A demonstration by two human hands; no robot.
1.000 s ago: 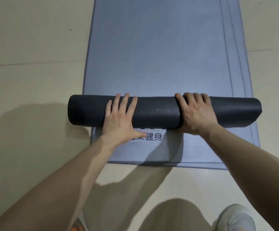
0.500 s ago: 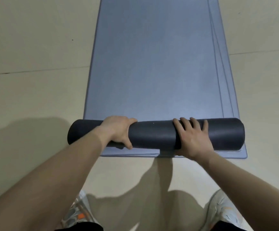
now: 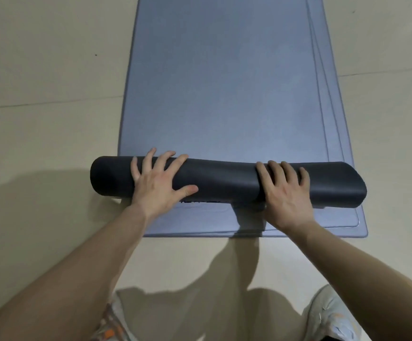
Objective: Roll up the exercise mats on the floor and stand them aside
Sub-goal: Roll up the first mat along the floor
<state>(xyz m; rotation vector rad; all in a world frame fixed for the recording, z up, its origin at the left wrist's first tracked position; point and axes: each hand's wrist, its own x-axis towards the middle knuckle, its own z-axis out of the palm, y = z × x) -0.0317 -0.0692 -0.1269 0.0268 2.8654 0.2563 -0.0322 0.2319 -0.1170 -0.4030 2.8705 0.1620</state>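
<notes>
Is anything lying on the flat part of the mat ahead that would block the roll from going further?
Nothing visible does. Both the left hand and right hand rest directly on the dark roll, and the flat blue mat ahead of it lies bare up to the picture's top edge.

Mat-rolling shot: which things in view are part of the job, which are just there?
Job:
dark roll, part-rolled
flat blue-grey mats, stacked edges showing at right
left hand, flat on the roll
right hand, flat on the roll

Just there:
pale shoes
tiled floor
</notes>
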